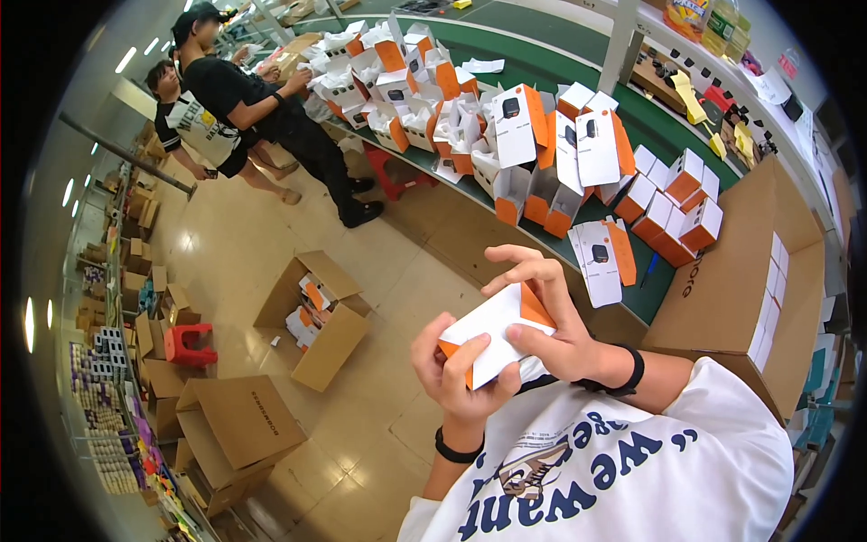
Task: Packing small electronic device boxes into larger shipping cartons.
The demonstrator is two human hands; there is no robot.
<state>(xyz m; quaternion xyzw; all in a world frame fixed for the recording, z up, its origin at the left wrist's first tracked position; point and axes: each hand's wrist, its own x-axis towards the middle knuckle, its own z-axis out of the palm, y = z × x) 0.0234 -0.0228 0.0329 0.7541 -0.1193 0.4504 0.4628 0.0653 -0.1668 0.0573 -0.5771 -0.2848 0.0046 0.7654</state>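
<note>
A small white and orange carton [486, 327] is held in front of my chest, tilted, with a white face toward me. My left hand [454, 379] wraps round its near left end, the thumb lying along the white face. Around the far right end closes my right hand [567, 336], thumb pressed on the white face and fingers over the orange side. Whether the carton's flaps are fully closed I cannot tell. Just beyond my hands, a flattened white and orange carton [596, 259] lies at the edge of the green bench [664, 287].
Along the bench stand many opened cartons [420, 117], with closed cartons [673, 212] stacked to the right. A large cardboard box [722, 298] beside my right arm holds white cartons. Another box [330, 357] sits on the floor near a red stool [190, 345]. Two people [257, 108] stand far left.
</note>
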